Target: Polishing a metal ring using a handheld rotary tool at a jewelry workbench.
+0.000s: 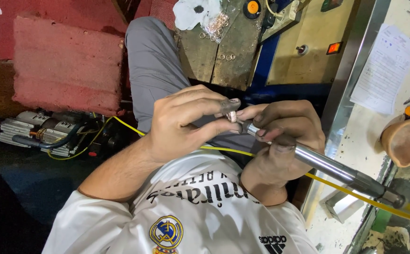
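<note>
I see left hand (176,124) at centre, fingers pinched narrow on small metal ring (232,116), held above lap. Right hand (280,141) wrapped tight round steel handpiece tool (327,165), tip touching ring. Yellow hose (355,195) trails from tool's rear toward right. Loose rings (216,26) lie on worn table (214,61) beyond knee. Compressor (45,131) sits on floor, left.

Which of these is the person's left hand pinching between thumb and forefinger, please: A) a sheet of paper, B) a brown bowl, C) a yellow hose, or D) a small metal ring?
D: the left hand pinches a small metal ring at the tip of the handheld metal tool gripped by the right hand.
</note>
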